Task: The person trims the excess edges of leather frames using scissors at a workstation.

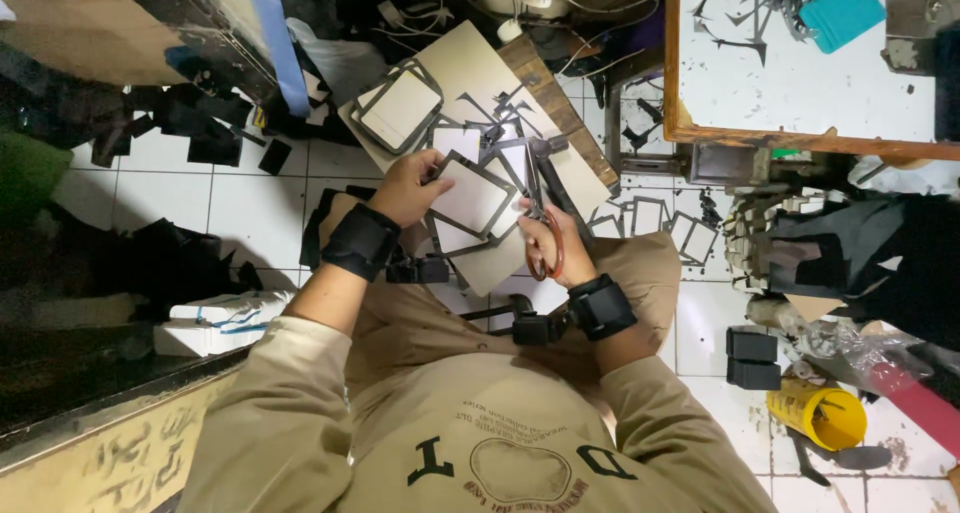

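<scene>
My left hand [408, 188] grips a white square piece with a dark border [468, 197] by its left edge. My right hand [548, 241] holds scissors with red handles [540, 213], blades pointing up along the piece's right edge. Both wrists wear black bands. Under the hands lies a beige board [470, 73] resting on my lap. On the board sits a stack of similar bordered pieces [398, 107], with dark offcuts beside it.
More bordered pieces [655, 219] lie on the white tile floor at right. A wooden-edged table [760, 73] with scraps is at upper right. A yellow cup [820, 413] sits at lower right. Black scraps [200, 123] litter the floor at left.
</scene>
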